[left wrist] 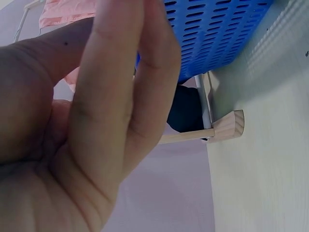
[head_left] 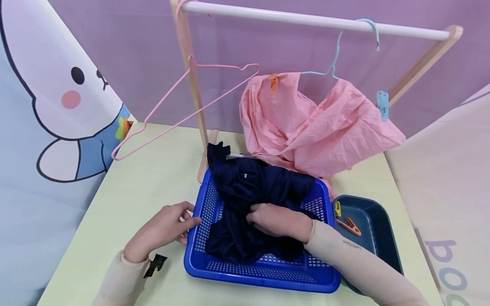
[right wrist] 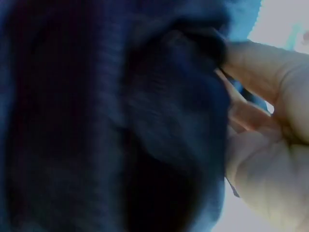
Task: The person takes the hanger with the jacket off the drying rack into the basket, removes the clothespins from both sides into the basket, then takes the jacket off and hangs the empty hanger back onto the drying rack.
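A crumpled navy garment [head_left: 264, 187] lies in a blue plastic basket [head_left: 264, 278], part of it draped over the far rim. My right hand [head_left: 277, 219] pinches a fold of this dark cloth, which fills much of the right wrist view, blurred. At the basket's left side, my left hand [head_left: 164, 229] touches the rim with its thumb, its fingers loosely bent outside the wall. The left wrist view has those fingers [left wrist: 108, 96] close to the perforated basket wall [left wrist: 212, 34].
A rack with a white rail [head_left: 306, 17] stands behind. It carries an empty pink hanger [head_left: 168, 97] and a blue hanger [head_left: 333, 63] with a pink garment [head_left: 317, 127], an orange clip [head_left: 273, 84] and a blue clip [head_left: 383, 105]. At right, a dark tray [head_left: 383, 225] holds clothespins [head_left: 350, 226].
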### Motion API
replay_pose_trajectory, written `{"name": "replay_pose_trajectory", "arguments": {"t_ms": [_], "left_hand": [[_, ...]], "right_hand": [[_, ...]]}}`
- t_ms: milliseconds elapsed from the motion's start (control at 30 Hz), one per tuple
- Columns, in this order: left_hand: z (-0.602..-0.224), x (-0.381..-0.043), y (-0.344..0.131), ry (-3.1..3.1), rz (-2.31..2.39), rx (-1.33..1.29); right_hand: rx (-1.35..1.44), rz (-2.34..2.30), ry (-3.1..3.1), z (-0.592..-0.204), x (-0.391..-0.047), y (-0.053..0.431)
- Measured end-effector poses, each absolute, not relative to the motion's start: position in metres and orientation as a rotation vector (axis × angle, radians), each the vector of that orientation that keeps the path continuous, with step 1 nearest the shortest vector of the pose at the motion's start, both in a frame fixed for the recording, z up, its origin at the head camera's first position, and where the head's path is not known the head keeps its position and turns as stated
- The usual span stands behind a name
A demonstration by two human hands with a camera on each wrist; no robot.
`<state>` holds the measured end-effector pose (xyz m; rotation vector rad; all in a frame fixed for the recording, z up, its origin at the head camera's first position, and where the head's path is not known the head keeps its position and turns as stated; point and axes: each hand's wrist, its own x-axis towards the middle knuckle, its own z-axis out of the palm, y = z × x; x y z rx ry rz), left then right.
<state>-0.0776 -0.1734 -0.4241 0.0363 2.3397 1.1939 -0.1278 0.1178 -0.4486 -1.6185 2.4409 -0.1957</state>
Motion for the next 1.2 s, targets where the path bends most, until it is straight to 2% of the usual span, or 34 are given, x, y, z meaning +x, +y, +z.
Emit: {"name": "replay_pose_trajectory", "arguments": {"t_ms": [200, 400, 567, 733, 933, 1200], "left_hand": [[-0.424, -0.077, -0.174, 2.345, 1.183, 0.034], [-0.423, -0.077, -0.175, 2.341, 1.190, 0.030], [-0.423, -0.078, -0.175, 2.338, 1.202, 0.036], [-0.424, -0.079, -0.174, 2.326, 1.213, 0.047], [-0.426, -0.078, -0.174, 2.329, 1.208, 0.027], [-0.428, -0.079, -0.174, 2.323, 1.207, 0.007]], "right_hand": [[-1.678, -0.368, 2.427, -0.399, -0.135, 0.116], [-1.702, -0.542, 2.659, -0.365, -0.175, 0.102], [-1.462, -0.401, 2.649, -0.369, -0.216, 0.077], [-1.300, -0.274, 2.524, -0.384, -0.238, 0.052], [-1.417, -0.260, 2.478, -0.400, -0.244, 0.031], [-1.603, -0.279, 2.603, -0.402, -0.237, 0.037]]}}
